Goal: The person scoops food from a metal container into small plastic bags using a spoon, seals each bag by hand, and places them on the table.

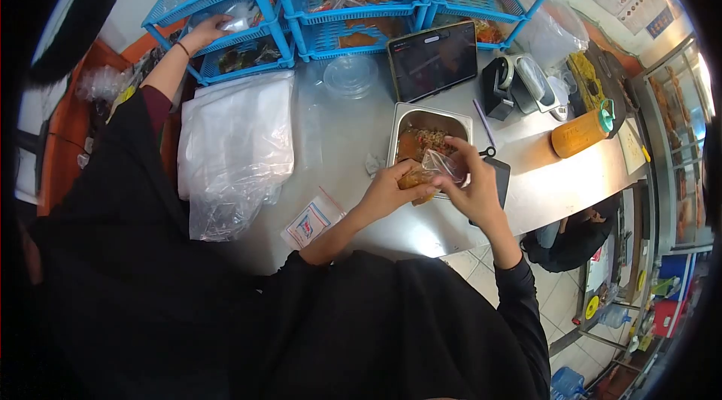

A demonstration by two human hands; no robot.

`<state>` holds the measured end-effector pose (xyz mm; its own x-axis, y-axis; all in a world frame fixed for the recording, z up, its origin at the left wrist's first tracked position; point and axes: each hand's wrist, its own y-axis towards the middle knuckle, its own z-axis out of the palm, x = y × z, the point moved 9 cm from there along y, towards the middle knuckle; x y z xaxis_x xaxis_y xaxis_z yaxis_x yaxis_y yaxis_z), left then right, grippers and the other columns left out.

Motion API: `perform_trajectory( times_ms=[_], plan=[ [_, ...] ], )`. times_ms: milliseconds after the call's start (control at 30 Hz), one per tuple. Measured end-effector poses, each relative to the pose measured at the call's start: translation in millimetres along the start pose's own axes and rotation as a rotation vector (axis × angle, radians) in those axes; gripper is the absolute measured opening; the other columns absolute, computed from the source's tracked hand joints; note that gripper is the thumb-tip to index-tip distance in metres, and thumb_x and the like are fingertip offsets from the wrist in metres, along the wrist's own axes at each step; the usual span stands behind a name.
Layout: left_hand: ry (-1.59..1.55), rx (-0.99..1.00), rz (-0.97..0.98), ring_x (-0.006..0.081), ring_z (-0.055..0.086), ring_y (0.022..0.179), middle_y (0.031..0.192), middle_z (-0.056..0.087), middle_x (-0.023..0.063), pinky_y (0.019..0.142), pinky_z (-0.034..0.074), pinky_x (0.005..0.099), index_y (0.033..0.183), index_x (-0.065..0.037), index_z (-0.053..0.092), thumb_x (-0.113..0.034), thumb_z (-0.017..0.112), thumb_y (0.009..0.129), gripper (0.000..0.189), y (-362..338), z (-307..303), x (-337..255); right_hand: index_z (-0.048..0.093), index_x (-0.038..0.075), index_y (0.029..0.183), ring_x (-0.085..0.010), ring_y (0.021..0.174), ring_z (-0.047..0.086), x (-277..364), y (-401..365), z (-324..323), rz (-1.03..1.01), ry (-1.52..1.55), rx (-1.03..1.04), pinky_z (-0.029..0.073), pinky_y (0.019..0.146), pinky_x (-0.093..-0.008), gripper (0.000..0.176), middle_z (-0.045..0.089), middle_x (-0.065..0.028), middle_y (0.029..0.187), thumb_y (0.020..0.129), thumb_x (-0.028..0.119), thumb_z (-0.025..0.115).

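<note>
Centre of the frame, just over the near edge of the steel tray (432,115), sits a small clear bag (436,169) with orange-brown food inside. The left hand (387,191) cups it from below, the right hand (472,188) pinches its top. It looks part-filled and not sealed yet, and plenty of food remains in the tray. Upper left, a co-worker's hand (210,27) reaches into a blue basket (248,61).

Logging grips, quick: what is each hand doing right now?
Left hand: closed on the food-filled plastic bag.
Right hand: pinching the same bag's top.
</note>
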<state>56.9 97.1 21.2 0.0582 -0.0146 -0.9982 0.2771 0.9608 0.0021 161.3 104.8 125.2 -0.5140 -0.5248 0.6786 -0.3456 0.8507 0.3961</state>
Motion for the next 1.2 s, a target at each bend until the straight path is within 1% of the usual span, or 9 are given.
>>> perform_trajectory(
  times_ms=[100, 233, 333, 400, 533, 733, 767, 800, 1200],
  plan=[
    [0.193, 0.035, 0.038, 0.0062, 0.053, 0.071, 0.078, 0.057, 0.0018, 0.063, 0.043, 0.0208, 0.091, -0.001, 0.055, -0.017, 0.065, 0.074, 0.026, -4, 7, -14, 0.050, 0.004, 0.098, -0.0182, 0.050, 0.057, -1, -6, 7, -0.123, -0.085, -0.069, 0.045, 0.046, -0.0259, 0.031, 0.060, -0.0092, 0.070, 0.072, 0.014, 0.065],
    [0.008, 0.103, -0.100, 0.0062, 0.053, 0.074, 0.080, 0.058, 0.0026, 0.065, 0.043, 0.0208, 0.092, -0.001, 0.055, -0.018, 0.066, 0.074, 0.027, -6, 5, 12, 0.052, 0.003, 0.095, -0.0152, 0.053, 0.060, -11, -7, 7, -0.027, -0.028, -0.072, 0.045, 0.047, -0.0236, 0.026, 0.061, -0.0102, 0.068, 0.073, 0.010, 0.064],
    [0.104, 0.093, 0.097, 0.0058, 0.053, 0.067, 0.073, 0.059, 0.0022, 0.060, 0.043, 0.0206, 0.092, -0.001, 0.054, -0.022, 0.064, 0.076, 0.028, -5, 1, 4, 0.054, 0.003, 0.093, -0.0100, 0.052, 0.058, -18, -4, 16, 0.073, 0.089, -0.054, 0.043, 0.046, -0.0219, 0.021, 0.060, -0.0095, 0.064, 0.075, 0.010, 0.063],
    [-0.250, 0.043, 0.136, 0.0060, 0.053, 0.069, 0.075, 0.059, 0.0022, 0.062, 0.043, 0.0206, 0.093, 0.000, 0.055, -0.016, 0.060, 0.079, 0.021, 0, -1, 3, 0.056, 0.003, 0.094, -0.0081, 0.048, 0.053, -30, -8, 26, 0.132, 0.209, -0.041, 0.042, 0.047, -0.0203, 0.021, 0.057, -0.0066, 0.058, 0.075, 0.010, 0.063],
    [-0.252, -0.137, 0.117, 0.0055, 0.055, 0.070, 0.074, 0.059, 0.0028, 0.063, 0.044, 0.0203, 0.087, 0.000, 0.054, -0.013, 0.056, 0.082, 0.014, -2, -19, -7, 0.054, 0.005, 0.102, -0.0064, 0.055, 0.050, -15, -10, 29, 0.017, 0.218, 0.084, 0.041, 0.050, -0.0188, 0.034, 0.053, -0.0030, 0.062, 0.071, 0.008, 0.067],
    [-0.153, -0.279, 0.290, 0.0087, 0.058, 0.071, 0.079, 0.059, 0.0055, 0.064, 0.046, 0.0206, 0.084, 0.000, 0.051, -0.011, 0.052, 0.084, 0.011, -16, -27, -15, 0.047, 0.004, 0.111, -0.0064, 0.067, 0.053, -38, -21, 37, 0.154, 0.294, 0.134, 0.044, 0.059, -0.0188, 0.046, 0.055, -0.0025, 0.075, 0.069, -0.004, 0.064],
    [-0.165, -0.288, 0.318, 0.0088, 0.058, 0.071, 0.079, 0.059, 0.0057, 0.065, 0.046, 0.0206, 0.084, 0.000, 0.052, -0.010, 0.052, 0.083, 0.010, -17, -27, -18, 0.048, 0.003, 0.110, -0.0066, 0.068, 0.053, -39, -20, 35, 0.172, 0.482, 0.074, 0.044, 0.060, -0.0189, 0.043, 0.055, -0.0030, 0.075, 0.070, -0.005, 0.063],
    [-0.166, -0.290, 0.320, 0.0088, 0.058, 0.071, 0.079, 0.059, 0.0057, 0.065, 0.046, 0.0206, 0.084, 0.000, 0.052, -0.010, 0.052, 0.083, 0.010, -18, -27, -20, 0.048, 0.002, 0.109, -0.0068, 0.070, 0.053, -41, -20, 31, 0.190, 0.669, 0.011, 0.044, 0.062, -0.0190, 0.041, 0.055, -0.0035, 0.076, 0.071, -0.006, 0.061],
    [-0.179, -0.161, 0.215, 0.0081, 0.056, 0.073, 0.081, 0.060, 0.0047, 0.066, 0.046, 0.0207, 0.082, -0.001, 0.057, -0.006, 0.058, 0.079, 0.006, -23, -35, -24, 0.033, 0.008, 0.120, -0.0080, 0.070, 0.052, -42, -27, 33, 0.244, 0.710, 0.195, 0.044, 0.064, -0.0211, 0.059, 0.052, -0.0017, 0.074, 0.069, -0.010, 0.058]
  ],
)
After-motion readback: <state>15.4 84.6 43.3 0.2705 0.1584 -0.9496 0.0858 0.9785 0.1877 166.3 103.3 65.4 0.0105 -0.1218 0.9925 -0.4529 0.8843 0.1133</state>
